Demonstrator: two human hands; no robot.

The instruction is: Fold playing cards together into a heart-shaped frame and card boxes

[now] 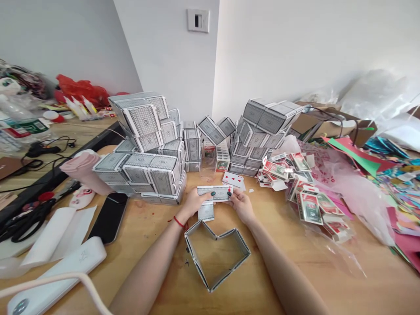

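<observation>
My left hand (196, 203) and my right hand (241, 204) hold a strip of playing cards (220, 194) between them, patterned backs showing and a red mark at its right end. Thumbs press on its face. Another patterned card (206, 211) hangs or lies just below the strip; whether it is joined I cannot tell. Nearer to me, between my forearms, a heart-shaped frame of folded cards (236, 261) stands on the table. Just beyond the strip lies a red-heart playing card (232, 180).
Stacked card-covered boxes stand at the left (151, 170) and right (272, 116). Red-and-green card boxes (309, 208) are heaped at right, beside coloured paper (357, 153). On the left are a phone (108, 218), black scissors (33, 216) and a white power bank (62, 275) with a cable.
</observation>
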